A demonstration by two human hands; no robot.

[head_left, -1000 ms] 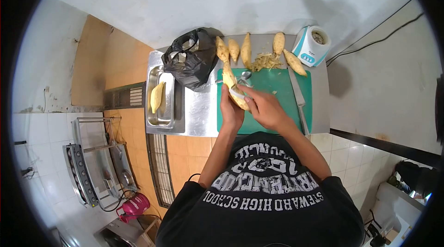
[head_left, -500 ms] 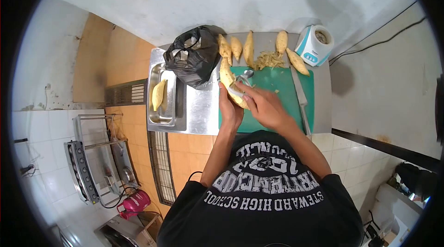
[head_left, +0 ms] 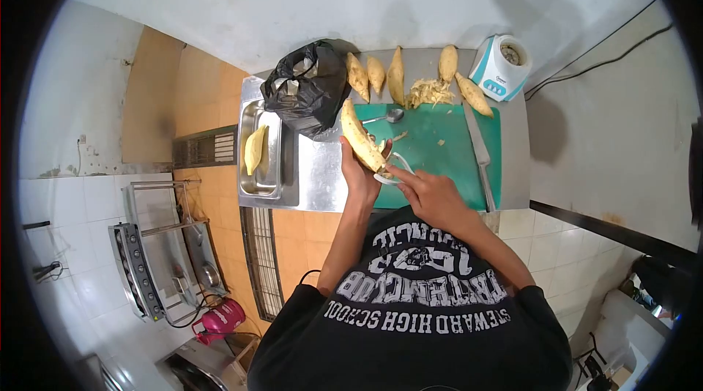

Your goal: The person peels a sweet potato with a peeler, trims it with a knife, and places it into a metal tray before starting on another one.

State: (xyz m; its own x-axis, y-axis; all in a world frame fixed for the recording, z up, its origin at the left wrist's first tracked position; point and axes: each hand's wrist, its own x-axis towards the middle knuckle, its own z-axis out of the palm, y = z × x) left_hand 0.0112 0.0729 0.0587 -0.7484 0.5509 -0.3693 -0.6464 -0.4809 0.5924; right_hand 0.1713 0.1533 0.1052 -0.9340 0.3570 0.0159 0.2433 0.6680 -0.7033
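Observation:
My left hand (head_left: 359, 179) is closed around a long, pale yellow sweet potato (head_left: 358, 136), tilted over the left edge of the green cutting board (head_left: 439, 160). A peeler with a white looped handle (head_left: 402, 162) is in my right hand (head_left: 433, 198), against the lower end of the sweet potato. Loose strips of peel cling to its right side. A metal spoon (head_left: 394, 116) lies on the board just beyond my hands. Toward the board's right side rests a long knife (head_left: 477, 146).
Several unpeeled sweet potatoes (head_left: 396, 76) and a pile of peelings (head_left: 430, 93) line the back of the steel table. A black plastic bag (head_left: 311, 102) stands left of them. One peeled sweet potato (head_left: 255, 149) sits in a metal tray (head_left: 244, 171). A white-and-blue blender base (head_left: 496, 72) occupies the back right corner.
My right hand and the peeler have moved down along the sweet potato to its near end. The sweet potato's upper end has shifted left and down, uncovering more of the spoon.

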